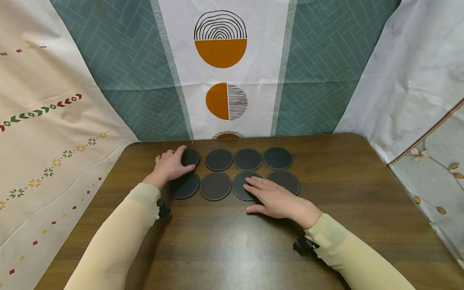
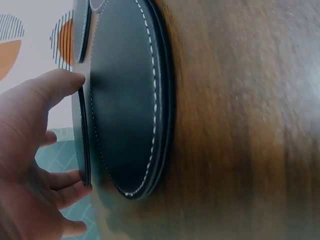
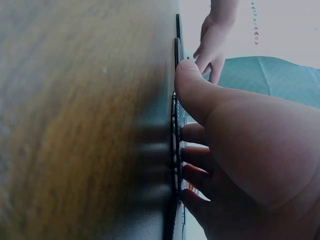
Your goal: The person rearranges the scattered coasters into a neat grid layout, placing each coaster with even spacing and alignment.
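Round dark leather coasters with stitched rims lie in two rows on the wooden table. At the back row's left end, my left hand (image 1: 169, 166) holds a coaster (image 1: 191, 157) by its edges, thumb on one side and fingertips on the other. Just in front of that hand is the near row's left coaster (image 2: 125, 100), its pale stitching plain in the left wrist view. My right hand (image 1: 274, 198) lies over the near row with its fingers extended, fingertips on a bluish-black coaster (image 1: 240, 187). It partly hides the near row's right-end coaster (image 1: 288, 181).
Between the hands sits a brownish coaster (image 1: 215, 186). More dark coasters (image 1: 219, 159) line the back row, close to the far edge of the table (image 1: 326, 161). Patterned cloth (image 1: 232, 76) hangs behind the table, with pale fabric (image 1: 417, 80) along the sides.
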Demonstrator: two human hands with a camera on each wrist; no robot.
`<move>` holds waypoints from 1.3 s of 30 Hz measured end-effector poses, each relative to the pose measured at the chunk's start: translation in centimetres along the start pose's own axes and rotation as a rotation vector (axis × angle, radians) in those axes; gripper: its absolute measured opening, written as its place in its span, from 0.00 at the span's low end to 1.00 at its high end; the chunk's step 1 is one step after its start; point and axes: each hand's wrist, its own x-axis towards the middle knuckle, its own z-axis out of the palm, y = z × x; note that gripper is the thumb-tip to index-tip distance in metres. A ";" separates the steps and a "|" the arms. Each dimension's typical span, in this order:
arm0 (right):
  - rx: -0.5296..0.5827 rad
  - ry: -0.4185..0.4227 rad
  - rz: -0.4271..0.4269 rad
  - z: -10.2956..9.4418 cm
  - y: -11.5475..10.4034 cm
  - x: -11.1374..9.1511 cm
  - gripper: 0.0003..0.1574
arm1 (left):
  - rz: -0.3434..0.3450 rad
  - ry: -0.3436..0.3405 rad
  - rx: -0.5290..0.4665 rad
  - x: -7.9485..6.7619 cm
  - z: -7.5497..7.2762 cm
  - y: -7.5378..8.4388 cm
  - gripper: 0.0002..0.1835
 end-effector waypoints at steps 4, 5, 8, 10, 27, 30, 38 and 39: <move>0.004 0.000 0.002 -0.1 -0.1 0.0 0.50 | -0.002 -0.007 -0.020 0.2 0.0 0.2 0.50; 0.003 -0.001 0.003 -0.2 -0.1 0.0 0.50 | -0.004 -0.008 -0.024 0.3 0.0 0.3 0.49; 0.002 0.002 0.000 -0.2 -0.1 0.0 0.50 | -0.001 -0.013 -0.027 0.4 0.0 0.5 0.49; 0.000 -0.004 0.004 -0.3 -0.2 0.0 0.50 | -0.001 -0.019 -0.028 0.6 0.1 0.6 0.49; 0.003 -0.002 0.002 -0.2 -0.1 0.1 0.51 | 0.002 -0.061 -0.027 0.9 0.6 1.3 0.50; 0.002 0.003 -0.002 -0.2 -0.1 0.0 0.50 | 0.002 -0.061 -0.026 0.9 0.7 1.3 0.50; 0.003 0.002 -0.008 -0.4 -0.3 0.0 0.50 | -0.001 -0.064 -0.023 0.6 0.7 1.3 0.50; 0.003 -0.001 -0.007 -0.5 -0.4 0.0 0.50 | 0.000 -0.063 -0.023 0.6 0.7 1.3 0.50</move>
